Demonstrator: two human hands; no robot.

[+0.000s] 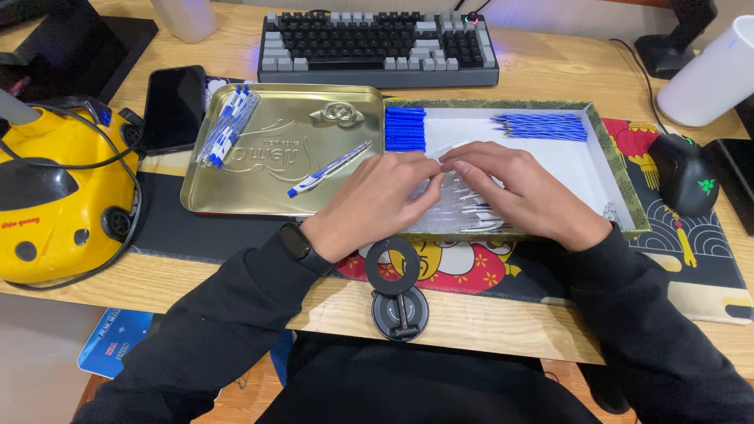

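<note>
Here, the left hand [377,200] and the right hand [522,192] meet over a heap of clear pen tubes [459,210] in the white box [565,161], and both pinch one tube (it is hard to see). Blue caps [405,129] and refills [542,126] lie in the box. Finished pens [228,126] rest in the gold tin [267,169].

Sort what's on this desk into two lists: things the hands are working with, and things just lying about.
In use: left hand, right hand, clear pen barrels, blue caps, blue refills, white box, gold tin, finished pens.

Lying about: keyboard, phone, mouse, yellow device, white cup.
</note>
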